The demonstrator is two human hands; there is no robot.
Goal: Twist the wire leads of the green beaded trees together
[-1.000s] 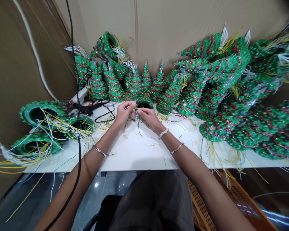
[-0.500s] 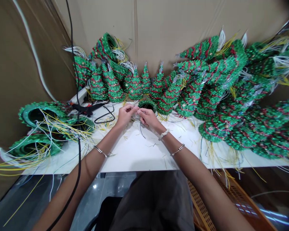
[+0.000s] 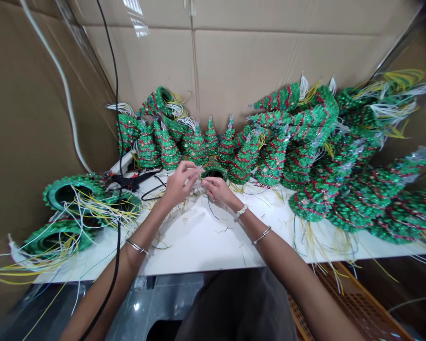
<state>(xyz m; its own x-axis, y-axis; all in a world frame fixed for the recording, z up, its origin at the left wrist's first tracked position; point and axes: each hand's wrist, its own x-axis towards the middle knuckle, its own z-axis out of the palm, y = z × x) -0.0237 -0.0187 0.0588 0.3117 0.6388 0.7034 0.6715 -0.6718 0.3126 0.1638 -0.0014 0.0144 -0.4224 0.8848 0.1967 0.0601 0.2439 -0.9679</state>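
My left hand (image 3: pixel 179 184) is curled around a bundle of thin wires (image 3: pixel 199 183), its fingertips raised just above the bundle. My right hand (image 3: pixel 216 189) pinches the same wires close by. A dark wire strand (image 3: pixel 211 209) hangs down from them toward the white table (image 3: pixel 199 246). Directly behind my hands, a green tinsel Christmas tree cone (image 3: pixel 213 169) lies with its hollow base showing. Many similar trees with red spiral garland stand or lie along the table's back edge (image 3: pixel 199 137).
Tipped trees with trailing yellow and white wires (image 3: pixel 67 196) lie at the left, and a large pile (image 3: pixel 323 189) fills the right. A black-handled tool (image 3: pixel 129 180), white power strip (image 3: pixel 121 163) and hanging black cable (image 3: pixel 118 113) are back left. An orange crate (image 3: pixel 355 308) sits below right.
The whole view has tilted, so the table and trees sit lower in the frame. My left hand has lifted slightly and drawn a little away from my right hand.
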